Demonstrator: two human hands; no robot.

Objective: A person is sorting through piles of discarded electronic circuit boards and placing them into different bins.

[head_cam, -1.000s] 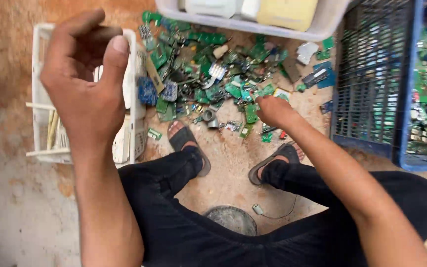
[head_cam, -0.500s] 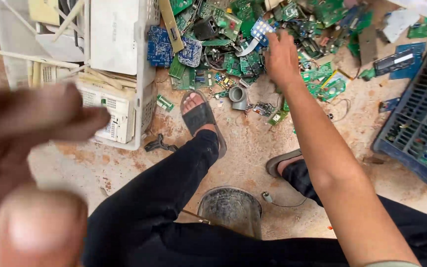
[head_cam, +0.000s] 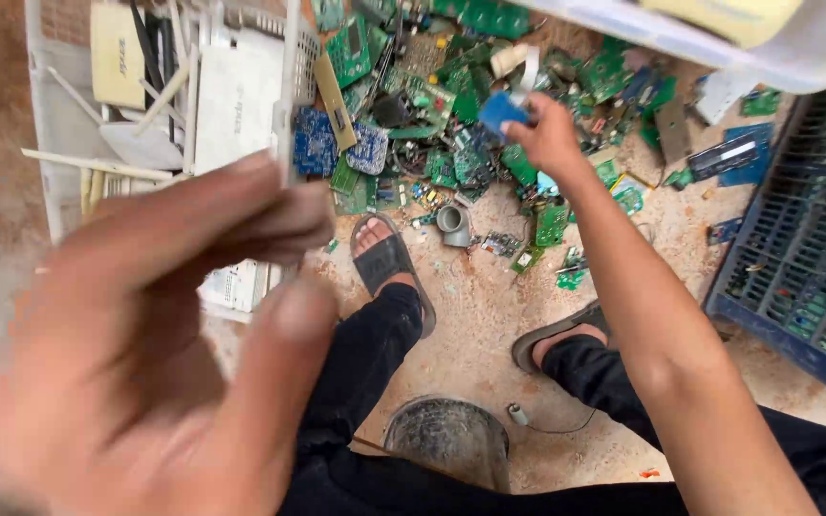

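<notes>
My right hand (head_cam: 552, 139) reaches out over a heap of green circuit boards (head_cam: 451, 86) on the sandy ground and is shut on a small blue board piece (head_cam: 501, 110), lifted just above the heap. My left hand (head_cam: 145, 363) is raised close to the camera, large and blurred. Its fingers are stretched out together with the thumb apart below them, and nothing shows between them. It hangs in front of a white plastic basket (head_cam: 45, 115) that holds white device casings (head_cam: 236, 105) and thin white rods.
A dark blue slatted crate (head_cam: 795, 277) stands at the right and a white tub (head_cam: 776, 57) at the top right. My feet in black sandals (head_cam: 389, 263) rest below the heap. A round grey metal container (head_cam: 446, 440) sits between my legs. A small grey part (head_cam: 453, 225) lies near my left foot.
My right hand moved further up the heap and picked up the blue board piece. My left hand came nearer the camera and its pinched fingers loosened. The view tilted toward the white basket.
</notes>
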